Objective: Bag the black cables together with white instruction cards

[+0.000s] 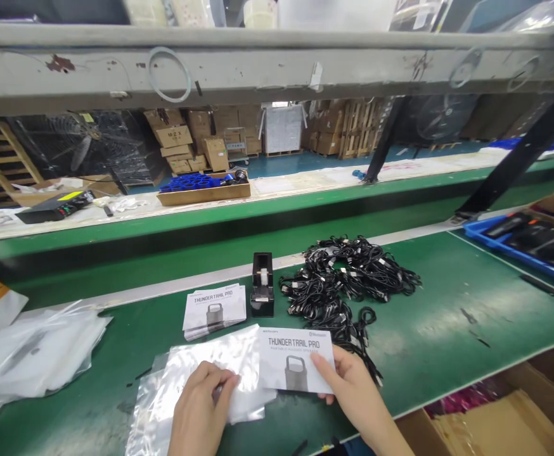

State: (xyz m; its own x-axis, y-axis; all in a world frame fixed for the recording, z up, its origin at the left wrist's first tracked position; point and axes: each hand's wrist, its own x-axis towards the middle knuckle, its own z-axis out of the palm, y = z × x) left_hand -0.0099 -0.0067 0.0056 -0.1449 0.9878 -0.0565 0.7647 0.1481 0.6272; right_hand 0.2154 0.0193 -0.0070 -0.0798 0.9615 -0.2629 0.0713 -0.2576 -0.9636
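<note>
My right hand (348, 383) pinches the right end of a white booklet (293, 360) printed "THUNDER TRAIL PRO", its left end at the mouth of a clear plastic bag (210, 367). My left hand (201, 405) is closed on that bag's edge, pressing it against the green table. A stack of the same booklets (214, 308) lies just beyond, beside a black tape dispenser (262, 292). A heap of coiled black cables (348, 278) spreads out to the right of the dispenser.
More clear bags (34, 354) lie at the left. A blue tray (528, 244) of black devices sits at the far right, an open cardboard box (509, 418) at the bottom right. A grey shelf beam (277, 63) runs overhead.
</note>
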